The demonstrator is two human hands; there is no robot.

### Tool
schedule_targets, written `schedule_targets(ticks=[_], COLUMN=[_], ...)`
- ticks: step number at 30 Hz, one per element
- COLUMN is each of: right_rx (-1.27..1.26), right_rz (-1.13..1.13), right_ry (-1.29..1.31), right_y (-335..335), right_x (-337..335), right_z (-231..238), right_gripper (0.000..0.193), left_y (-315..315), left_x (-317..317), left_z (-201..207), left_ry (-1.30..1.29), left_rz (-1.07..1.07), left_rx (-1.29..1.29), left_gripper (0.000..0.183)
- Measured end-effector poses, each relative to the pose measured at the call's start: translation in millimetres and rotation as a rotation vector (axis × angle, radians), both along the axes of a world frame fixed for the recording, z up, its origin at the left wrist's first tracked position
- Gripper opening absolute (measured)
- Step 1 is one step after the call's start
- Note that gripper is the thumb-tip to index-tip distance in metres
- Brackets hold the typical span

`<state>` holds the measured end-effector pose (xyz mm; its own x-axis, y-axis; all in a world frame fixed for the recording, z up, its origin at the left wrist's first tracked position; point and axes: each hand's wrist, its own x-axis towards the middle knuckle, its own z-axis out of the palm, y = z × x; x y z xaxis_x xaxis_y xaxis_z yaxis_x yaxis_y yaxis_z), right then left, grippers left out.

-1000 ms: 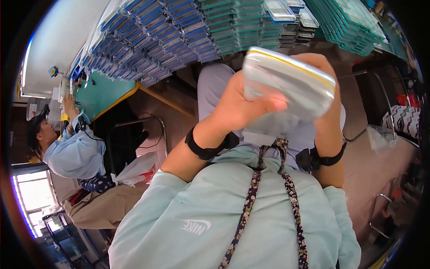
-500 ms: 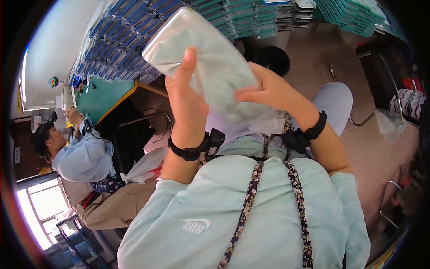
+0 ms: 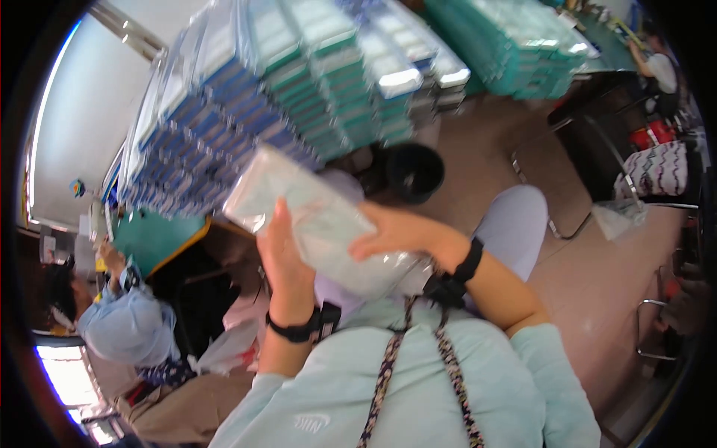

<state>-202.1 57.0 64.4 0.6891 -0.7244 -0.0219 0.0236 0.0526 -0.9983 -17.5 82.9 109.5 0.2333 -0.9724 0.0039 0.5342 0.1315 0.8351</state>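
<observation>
A flat, pale packet in clear, shiny plastic point(image 3: 325, 243) is held tilted in front of my body. My left hand point(image 3: 287, 261) grips its left side, thumb lying across the upper face. On the right side, my right hand point(image 3: 396, 230) closes over the packet with the thumb on top and the other fingers partly hidden. Loose wrapping crinkles at the packet's near end, by the right wrist. Both wrists wear black straps with small dark devices. What lies under the packet is hidden.
Tall stacks of blue trays point(image 3: 209, 134) and teal trays point(image 3: 515, 56) stand ahead. Beyond my hands is a black bin point(image 3: 415, 173). A dark chair point(image 3: 590, 142) stands at right. At left, a person in light blue point(image 3: 131, 321) sits by a green table point(image 3: 160, 237).
The view has tilted, bringing more of the tray stacks and the bin into sight. The packet sits lower in the picture, closer to my body. Both hands keep hold of it.
</observation>
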Motion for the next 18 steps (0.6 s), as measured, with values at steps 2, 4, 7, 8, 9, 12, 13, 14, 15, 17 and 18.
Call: schedule_targets(ticks=[2,4,7,8,9,12,13,14,15,17,18], right_rx=[0.077,0.089,0.079,0.060,0.044,0.178,0.174,0.166,0.160,0.191,0.222], right_rz=[0.141,0.307,0.372,0.362,0.348,0.311,0.306,0.322,0.340,0.358,0.375], right_ry=[-0.024,0.006,0.210,0.255,0.268,0.287,0.290,0.275,0.258,0.288,0.317], right_y=[-1.5,-2.4,-2.3,-2.6,-4.3,-9.8,-11.7,-12.4,-11.6,-12.4,-11.6], right_x=[-9.5,-14.7,-27.3,-31.9,-36.2,-45.9,-46.5,-46.3,-45.4,-43.8,-42.2], right_z=[-6.6,-12.0,-16.9,-11.0,-6.5,-2.0,-3.5,-5.3,-6.9,-9.9,-10.9], right_gripper=[0.055,0.053,0.046,0.044,0.044,0.042,0.042,0.042,0.042,0.041,0.041], left_y=[-0.2,1.8,-2.8,-4.6,-7.1,-8.7,-7.2,-6.1,-4.3,-0.7,1.6], left_x=[4.1,7.7,16.6,20.7,22.7,26.9,27.3,28.0,29.3,34.4,37.5], left_z=[0.5,5.1,4.8,1.7,-1.4,-12.1,-16.9,-23.2,-30.1,-45.8,-53.8], left_ry=[0.025,0.055,0.079,0.072,0.082,0.101,0.104,0.128,0.152,0.180,0.208], left_rz=[0.020,0.036,0.042,0.063,0.051,0.029,0.025,0.024,0.025,0.043,0.061], left_rx=[0.006,0.006,-0.006,0.007,-0.012,0.023,0.019,0.030,0.043,0.081,0.121], left_gripper=[0.035,0.036,0.038,0.038,0.038,0.040,0.040,0.040,0.040,0.040,0.039])
